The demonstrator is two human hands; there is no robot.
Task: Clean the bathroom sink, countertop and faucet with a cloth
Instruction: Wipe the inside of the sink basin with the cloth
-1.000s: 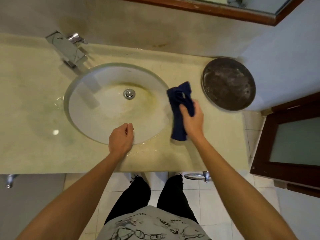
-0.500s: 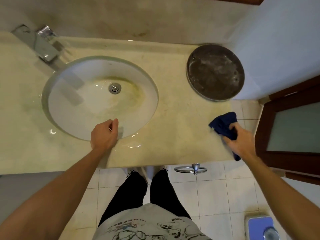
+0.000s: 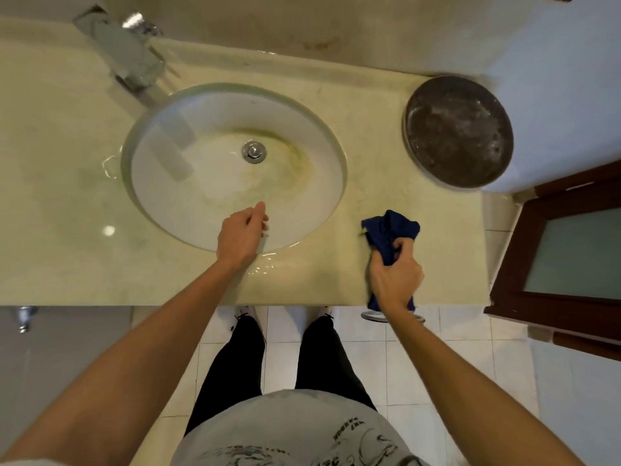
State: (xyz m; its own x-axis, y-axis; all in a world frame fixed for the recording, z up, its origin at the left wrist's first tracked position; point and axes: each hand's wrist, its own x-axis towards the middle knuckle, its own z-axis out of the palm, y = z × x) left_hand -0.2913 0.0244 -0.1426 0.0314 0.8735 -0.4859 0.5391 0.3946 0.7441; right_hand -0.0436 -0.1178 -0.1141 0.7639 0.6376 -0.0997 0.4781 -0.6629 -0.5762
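Head view: dark blue crumpled cloth (image 3: 389,235) bunched on the pale yellow-green stone countertop (image 3: 363,129), right of the white oval sink basin (image 3: 215,183), near the countertop's front edge. Right hand (image 3: 396,279) curled round the cloth's lower part, thumb pinching into the folds, upper folds spread beyond the fingers, a strip of cloth hanging past the front edge below the wrist. Left hand (image 3: 240,235) on the sink's front rim, well apart from the cloth, fingers loosely bent, holding nothing. Square chrome faucet (image 3: 122,50) at the countertop's rear left, spout angled toward the basin. Round dark metal tray (image 3: 458,131) at the rear right corner, beyond the cloth. Puddled water (image 3: 268,262) between the hands along the front edge.
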